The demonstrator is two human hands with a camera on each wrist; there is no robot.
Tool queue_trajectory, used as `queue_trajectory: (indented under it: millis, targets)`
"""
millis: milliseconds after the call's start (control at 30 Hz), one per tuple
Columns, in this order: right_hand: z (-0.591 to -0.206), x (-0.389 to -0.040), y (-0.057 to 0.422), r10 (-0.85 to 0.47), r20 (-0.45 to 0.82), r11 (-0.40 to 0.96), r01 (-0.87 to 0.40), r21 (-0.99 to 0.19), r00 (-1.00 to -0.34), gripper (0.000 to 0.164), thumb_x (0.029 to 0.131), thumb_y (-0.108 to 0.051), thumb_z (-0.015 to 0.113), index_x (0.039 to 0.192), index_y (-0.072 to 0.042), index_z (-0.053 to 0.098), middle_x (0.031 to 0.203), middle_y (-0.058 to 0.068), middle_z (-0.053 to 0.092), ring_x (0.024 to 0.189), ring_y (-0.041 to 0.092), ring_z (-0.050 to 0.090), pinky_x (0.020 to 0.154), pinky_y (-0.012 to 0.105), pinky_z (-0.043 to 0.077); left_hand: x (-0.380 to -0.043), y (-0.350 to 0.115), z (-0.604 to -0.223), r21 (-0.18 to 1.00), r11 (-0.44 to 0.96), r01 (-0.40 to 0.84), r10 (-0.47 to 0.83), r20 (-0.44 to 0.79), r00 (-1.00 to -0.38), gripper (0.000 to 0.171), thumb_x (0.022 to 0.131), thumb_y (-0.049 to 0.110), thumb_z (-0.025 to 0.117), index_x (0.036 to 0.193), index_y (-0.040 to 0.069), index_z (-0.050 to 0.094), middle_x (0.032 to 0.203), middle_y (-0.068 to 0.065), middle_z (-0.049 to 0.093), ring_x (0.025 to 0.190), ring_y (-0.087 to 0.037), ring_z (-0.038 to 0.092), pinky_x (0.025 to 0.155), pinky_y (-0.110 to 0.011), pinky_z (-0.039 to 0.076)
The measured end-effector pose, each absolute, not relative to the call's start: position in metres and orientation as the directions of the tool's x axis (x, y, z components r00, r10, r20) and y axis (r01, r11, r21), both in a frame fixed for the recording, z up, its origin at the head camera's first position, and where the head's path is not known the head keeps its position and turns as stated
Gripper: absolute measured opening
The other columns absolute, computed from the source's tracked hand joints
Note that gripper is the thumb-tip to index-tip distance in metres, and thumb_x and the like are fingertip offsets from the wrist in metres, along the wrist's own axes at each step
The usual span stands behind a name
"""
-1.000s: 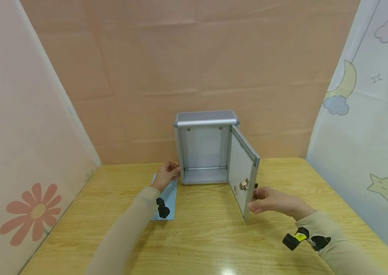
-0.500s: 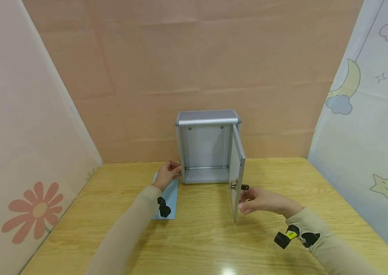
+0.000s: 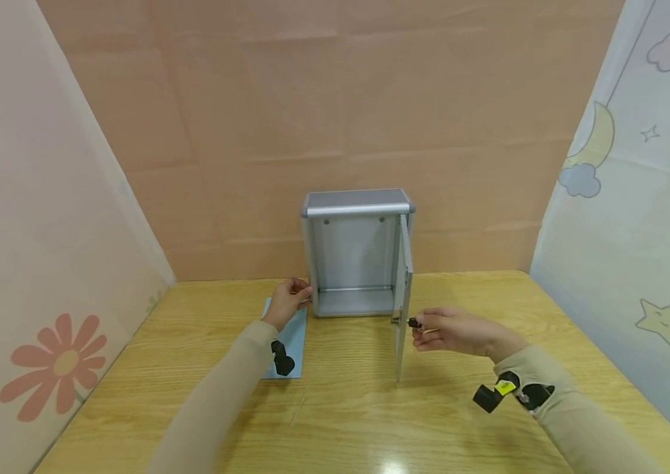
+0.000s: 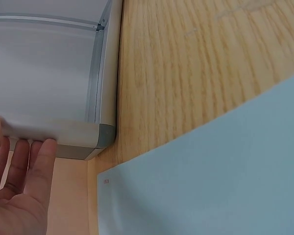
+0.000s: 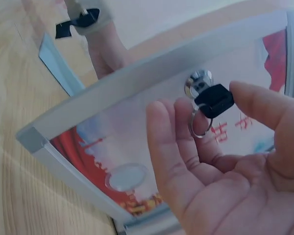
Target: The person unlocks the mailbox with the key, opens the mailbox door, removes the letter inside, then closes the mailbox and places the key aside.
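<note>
A silver metal box (image 3: 356,257) stands on the table, its door (image 3: 402,296) swung out on the right side. My left hand (image 3: 289,301) grips the box's left side wall, thumb at the front edge and fingers on the outer face, as the left wrist view shows. At the door's outer face, my right hand (image 3: 459,331) holds a black-headed key (image 5: 214,100) between thumb and curled fingers. The key sits in the round chrome lock (image 5: 198,82), and a key ring (image 5: 200,125) hangs from it. Red and pale printing covers the door's front.
A light blue sheet (image 4: 210,171) lies on the wooden table (image 3: 346,408) left of the box, partly under my left forearm. Behind the box rises an orange-pink backdrop (image 3: 251,131), with patterned cloths at both sides.
The door has swung inward to the left, toward the box. My right hand has moved from the door's free edge up to the key. My left hand stays at the box's side.
</note>
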State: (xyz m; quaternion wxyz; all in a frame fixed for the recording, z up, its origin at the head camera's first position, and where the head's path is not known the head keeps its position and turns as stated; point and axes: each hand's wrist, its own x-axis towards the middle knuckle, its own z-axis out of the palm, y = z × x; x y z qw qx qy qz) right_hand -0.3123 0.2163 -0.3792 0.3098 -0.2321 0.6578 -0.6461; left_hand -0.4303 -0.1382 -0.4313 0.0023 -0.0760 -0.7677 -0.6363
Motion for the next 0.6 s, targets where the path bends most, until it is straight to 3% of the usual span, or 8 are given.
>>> queue_trajectory:
  millis: [267,600]
  targets:
    - [-0.377,-0.316,0.182,-0.685,-0.151,0.048,0.162,-0.986,-0.713,0.024,0.105,-0.018,0.043,0.116,0.003,0.046,0.103,0.007,0.058,0.098,0.016,0.064,0.091,0.029,0.053,-0.432,-0.138,-0.432,0.976,0.188,0.112,0.110,0.092,-0.990,0.020,0.095,0.014,0.062,0.108,0.000,0.057,0.101,-0.011,0.058,0.094,-0.025,0.063,0.089,-0.040,0.055]
    - [-0.375,-0.330,0.127,-0.634,-0.184,-0.058,0.283,-0.957,-0.752,0.019,0.104,-0.013,0.042,0.111,0.005,0.047,0.099,0.009,0.059,0.094,0.017,0.063,0.091,0.028,0.053,-0.430,-0.140,-0.431,0.980,0.165,0.112,0.120,0.093,-0.988,0.018,0.095,0.011,0.061,0.108,-0.001,0.057,0.099,-0.011,0.057,0.098,-0.029,0.063,0.090,-0.041,0.055]
